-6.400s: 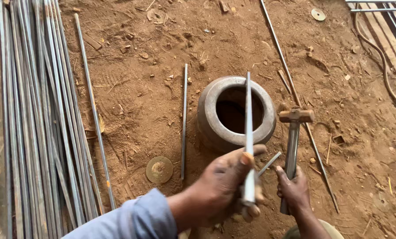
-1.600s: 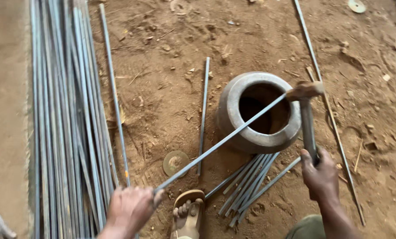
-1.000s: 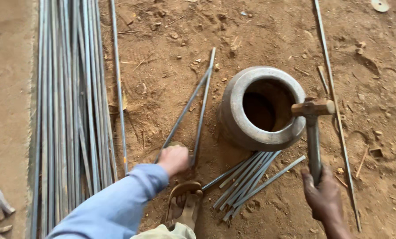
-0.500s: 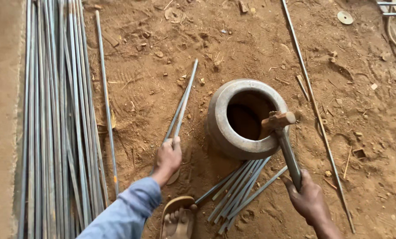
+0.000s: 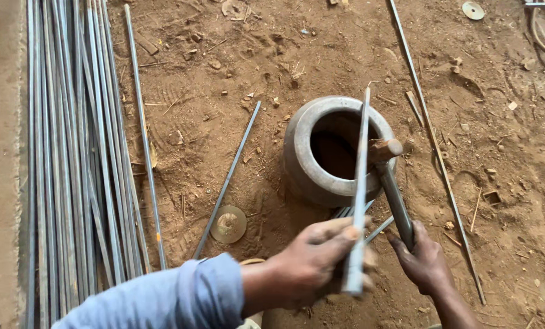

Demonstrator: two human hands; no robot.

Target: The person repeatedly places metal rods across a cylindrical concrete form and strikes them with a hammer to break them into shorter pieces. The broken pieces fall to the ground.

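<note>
Only one view here, the head camera looking straight down at bare dirt ground [image 5: 321,49].

The left hand [image 5: 312,262], coming out of a light blue sleeve [image 5: 163,298], is wrapped around a thin metal rod [image 5: 359,195]. The fingers are curled shut on its lower end, and the rod runs up and away from the person, lying across the mouth of a round metal pot [image 5: 336,152] that sits in the dirt. The rod's bottom end looks a bit blurred, so I can't tell exactly how far it sticks out below the fist.

The right hand [image 5: 425,262] is closed around the handle of a hammer [image 5: 394,189]. The hammer head is up at the pot's right rim, just beside the rod where it crosses the opening. Can't tell if it's actually touching the rim or the rod.

A few short rods [image 5: 361,219] lie on the ground at the near side of the pot, partly hidden behind both hands.

Over on the left there's a big bundle of long rods [image 5: 71,152] laid side by side, running top to bottom. One loose rod [image 5: 227,183] lies at a slant between the bundle and the pot, and a flat round metal disc [image 5: 228,223] sits right at its lower end. Another long thin rod [image 5: 434,146] lies slanted to the right of the pot, and a second small disc [image 5: 472,10] is up in the top right corner.
</note>
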